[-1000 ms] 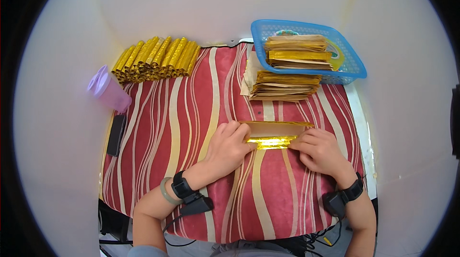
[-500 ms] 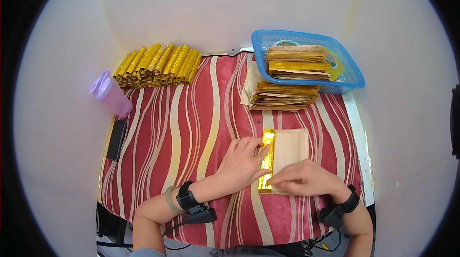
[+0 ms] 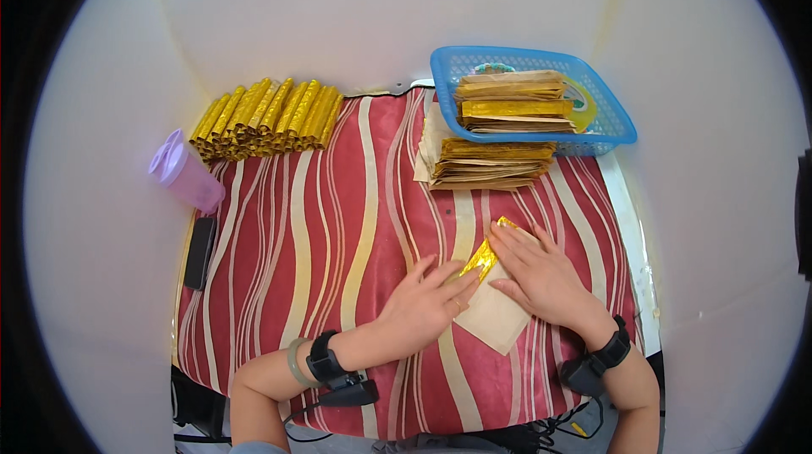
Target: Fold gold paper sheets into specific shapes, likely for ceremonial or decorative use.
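A pale tan sheet of paper (image 3: 495, 324) lies slantwise on the table, with a shiny gold foil strip (image 3: 480, 261) along its upper-left edge. My left hand (image 3: 425, 305) rests with fingers stretched over the strip's lower end and the sheet's left corner. Across the strip's upper end and the sheet's right part lies my right hand (image 3: 545, 279), fingers extended flat and spread. Both hands are open and press on the paper without gripping it. Parts of the strip and sheet are hidden under the fingers.
Rolled gold tubes (image 3: 266, 118) are piled at the far left. Nearby stand a purple cup (image 3: 188, 173) and a black phone (image 3: 200, 253). A blue basket (image 3: 622, 120) holds more foil-edged papers, with another paper stack (image 3: 491, 165) before it. A striped red cloth (image 3: 330, 272) covers the table.
The sheet has turned clockwise from upright to slanted. My right hand has moved up to the strip's upper end and flattened. My left hand has slid down towards its lower end.
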The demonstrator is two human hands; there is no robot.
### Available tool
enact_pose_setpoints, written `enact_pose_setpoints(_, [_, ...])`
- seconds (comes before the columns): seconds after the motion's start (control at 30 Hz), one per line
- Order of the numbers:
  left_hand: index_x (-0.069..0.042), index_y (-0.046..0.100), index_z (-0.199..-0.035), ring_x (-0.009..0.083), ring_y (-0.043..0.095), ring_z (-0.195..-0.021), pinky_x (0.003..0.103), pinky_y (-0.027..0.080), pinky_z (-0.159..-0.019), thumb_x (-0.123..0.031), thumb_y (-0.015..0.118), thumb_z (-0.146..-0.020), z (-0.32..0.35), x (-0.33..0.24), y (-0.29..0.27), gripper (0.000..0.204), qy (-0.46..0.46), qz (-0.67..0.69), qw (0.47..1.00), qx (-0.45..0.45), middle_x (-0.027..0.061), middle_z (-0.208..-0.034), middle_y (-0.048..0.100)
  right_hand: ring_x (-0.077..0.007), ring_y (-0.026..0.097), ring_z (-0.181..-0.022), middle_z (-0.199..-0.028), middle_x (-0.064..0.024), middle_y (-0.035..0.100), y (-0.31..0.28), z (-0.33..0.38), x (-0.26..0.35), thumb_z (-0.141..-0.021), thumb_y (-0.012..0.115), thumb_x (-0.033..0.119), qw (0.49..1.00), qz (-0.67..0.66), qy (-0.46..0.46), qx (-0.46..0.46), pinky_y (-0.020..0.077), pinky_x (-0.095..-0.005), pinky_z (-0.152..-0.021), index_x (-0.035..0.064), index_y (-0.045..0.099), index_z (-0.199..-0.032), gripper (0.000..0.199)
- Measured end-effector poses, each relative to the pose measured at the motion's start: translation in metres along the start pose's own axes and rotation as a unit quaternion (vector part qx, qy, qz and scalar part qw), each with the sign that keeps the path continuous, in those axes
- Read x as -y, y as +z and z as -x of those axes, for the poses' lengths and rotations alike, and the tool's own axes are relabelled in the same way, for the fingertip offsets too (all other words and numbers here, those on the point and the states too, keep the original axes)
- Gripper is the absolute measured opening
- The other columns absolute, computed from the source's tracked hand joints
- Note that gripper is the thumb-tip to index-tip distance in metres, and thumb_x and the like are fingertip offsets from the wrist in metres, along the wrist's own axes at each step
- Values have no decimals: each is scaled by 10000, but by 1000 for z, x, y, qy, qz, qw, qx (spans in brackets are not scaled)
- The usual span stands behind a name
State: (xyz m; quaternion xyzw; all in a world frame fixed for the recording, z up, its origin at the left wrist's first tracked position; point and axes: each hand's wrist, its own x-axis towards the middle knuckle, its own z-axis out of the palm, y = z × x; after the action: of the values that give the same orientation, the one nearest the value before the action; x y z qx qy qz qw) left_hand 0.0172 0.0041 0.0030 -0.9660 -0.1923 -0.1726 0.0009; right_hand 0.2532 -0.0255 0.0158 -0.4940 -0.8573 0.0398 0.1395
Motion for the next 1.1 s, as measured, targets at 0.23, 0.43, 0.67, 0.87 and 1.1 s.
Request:
enact_pose_setpoints(0.23, [-53,680,-1105,276,509,-1200,535,382,-1005,-146,615,-759,-5,17,-14,365,-20,-90,996,-13,47,-1234,624,-284,423,-1337,-1400,-209,474,3,3,3,-903,563,460,996,78,32,-24,252,-441,-1142,-68,476,-1325,682])
enact_pose_setpoints(0.43, [13,661,-1092,283,548,-1149,386,478,-941,-83,599,-754,-5,25,-5,357,-33,-40,997,-48,99,-1205,626,-343,376,-1360,-1419,-269,417,5,5,6,-868,600,502,997,68,34,-16,260,-445,-1141,-85,434,-1351,777])
enact_pose_setpoints(0.67, [-26,588,-1109,314,551,-1112,394,477,-936,-32,644,-773,-2,26,-1,341,-86,182,979,-21,137,-1215,570,-429,197,-1425,-1508,-316,208,-12,7,-17,-816,687,499,991,-109,-6,80,203,-464,-1165,0,326,-1434,873])
enact_pose_setpoints(0.87, [-63,526,-966,344,480,-1146,432,445,-941,-236,790,-724,-9,6,-16,398,-135,246,959,22,132,-1127,491,-455,140,-1434,-1510,-344,163,-14,9,-24,-712,819,399,975,-203,-13,87,189,-469,-1170,34,412,-1258,773])
enact_pose_setpoints(1.1, [-68,541,-898,353,465,-1156,451,433,-953,-258,813,-704,-6,3,-9,384,-99,232,968,4,125,-1081,485,-436,69,-1457,-1551,-297,100,-9,9,-29,-756,801,343,970,-221,-14,98,162,-465,-1175,119,458,-1177,587])
